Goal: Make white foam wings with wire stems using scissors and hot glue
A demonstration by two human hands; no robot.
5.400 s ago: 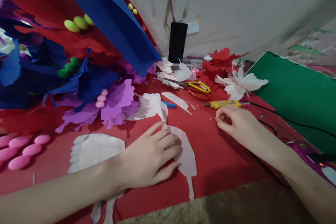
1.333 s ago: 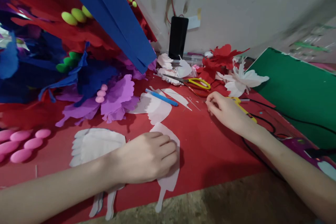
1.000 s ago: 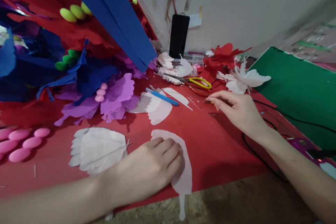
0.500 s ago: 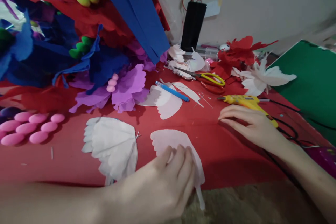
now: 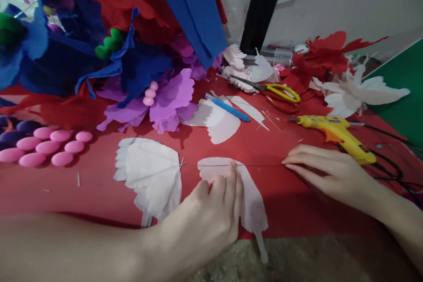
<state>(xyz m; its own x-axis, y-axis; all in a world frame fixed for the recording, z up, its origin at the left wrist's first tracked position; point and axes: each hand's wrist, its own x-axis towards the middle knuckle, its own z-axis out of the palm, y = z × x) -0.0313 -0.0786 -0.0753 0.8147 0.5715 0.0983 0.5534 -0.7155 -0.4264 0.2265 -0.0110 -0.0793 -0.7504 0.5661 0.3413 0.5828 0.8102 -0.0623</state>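
A pale wing-shaped cutout (image 5: 254,202) with one scalloped edge lies flat at the table's front edge, its narrow tail hanging over. My left hand (image 5: 211,207) rests on it, fingers curled together and pressing down, partly covering the cutout. Across its top runs a thin wire (image 5: 261,165), under the left fingertips. The wire's right end is pinched between the thumb and fingers of my right hand (image 5: 320,167). Left of the cutout lies a stack of white scalloped wings (image 5: 152,172), beside a few short crossed wires (image 5: 182,164).
Beyond my hands lie a blue pen (image 5: 228,108), yellow-and-red-handled scissors (image 5: 280,94) and a yellow glue gun (image 5: 337,134) with its cord. Pink oval pieces (image 5: 49,146) sit at left. Coloured flowers (image 5: 172,101) and a propped phone (image 5: 261,15) stand behind.
The wire now lies visibly straight across the top of the cutout, with my left fingertips on it. My right hand has shifted slightly right and lower. The camera view has moved a little.
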